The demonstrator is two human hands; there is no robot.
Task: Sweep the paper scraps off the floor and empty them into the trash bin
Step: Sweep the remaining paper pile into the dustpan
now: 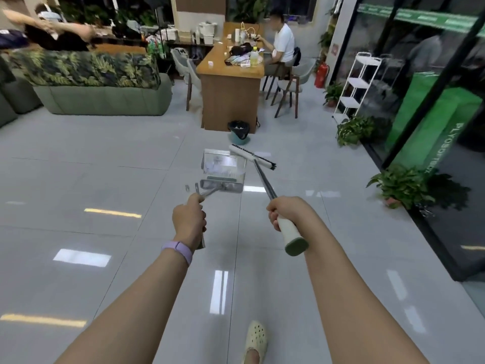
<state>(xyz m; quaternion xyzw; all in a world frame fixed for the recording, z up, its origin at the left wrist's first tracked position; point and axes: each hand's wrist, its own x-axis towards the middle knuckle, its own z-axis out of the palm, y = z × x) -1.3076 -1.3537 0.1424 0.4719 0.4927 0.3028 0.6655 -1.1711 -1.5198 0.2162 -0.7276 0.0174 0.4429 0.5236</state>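
My left hand (189,219) grips the metal handle of a clear dustpan (223,170), held off the floor ahead of me. Pale paper scraps (216,162) lie inside the pan. My right hand (284,212) holds the broom (262,174) by its white, green-capped handle; the broom head (252,156) hangs in the air just right of the pan. The trash bin (238,131), teal with a black liner, stands on the floor farther ahead, against the end of the wooden desk.
A wooden desk (231,85) with chairs and a seated person stands behind the bin. A green sofa (102,99) is at the left. Potted plants (400,185), a white shelf rack (357,85) and a glass wall line the right side.
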